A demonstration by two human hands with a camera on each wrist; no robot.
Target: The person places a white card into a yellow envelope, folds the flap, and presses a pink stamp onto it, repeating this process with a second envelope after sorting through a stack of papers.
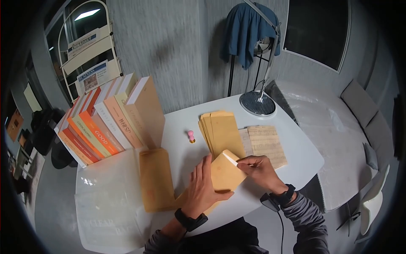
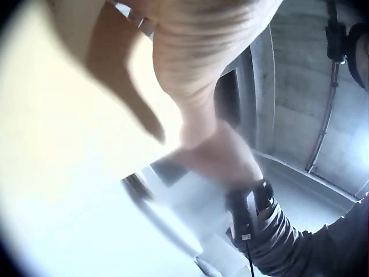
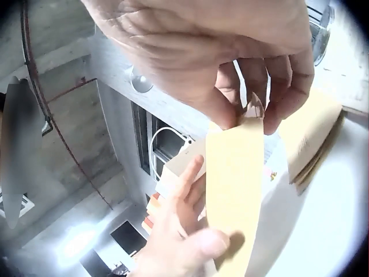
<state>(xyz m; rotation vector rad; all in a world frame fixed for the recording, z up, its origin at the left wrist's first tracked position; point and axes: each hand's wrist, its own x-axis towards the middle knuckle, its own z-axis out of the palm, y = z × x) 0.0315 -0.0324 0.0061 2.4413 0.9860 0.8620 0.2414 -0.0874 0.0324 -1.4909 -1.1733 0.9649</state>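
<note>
A kraft-paper envelope (image 1: 226, 175) is held tilted above the table, with a white strip (image 1: 229, 158) along its upper edge. My left hand (image 1: 200, 186) grips the envelope's left side, the thumb lying across its face. At the upper right corner my right hand (image 1: 259, 170) pinches the end of the white strip. Close up in the right wrist view, the right hand (image 3: 219, 52) has its fingertips at a small curled bit on the envelope's (image 3: 233, 190) top edge. Over in the left wrist view, the left hand (image 2: 196, 52) covers part of the pale envelope.
Behind the held envelope lies a stack of kraft envelopes (image 1: 222, 131), beside sheets printed with music (image 1: 267, 146). Another kraft envelope (image 1: 156, 182) lies left. A pink-handled stamp (image 1: 191, 136), a row of books (image 1: 114, 118), a clear plastic bag (image 1: 108, 211) and a lamp base (image 1: 258, 104) stand around.
</note>
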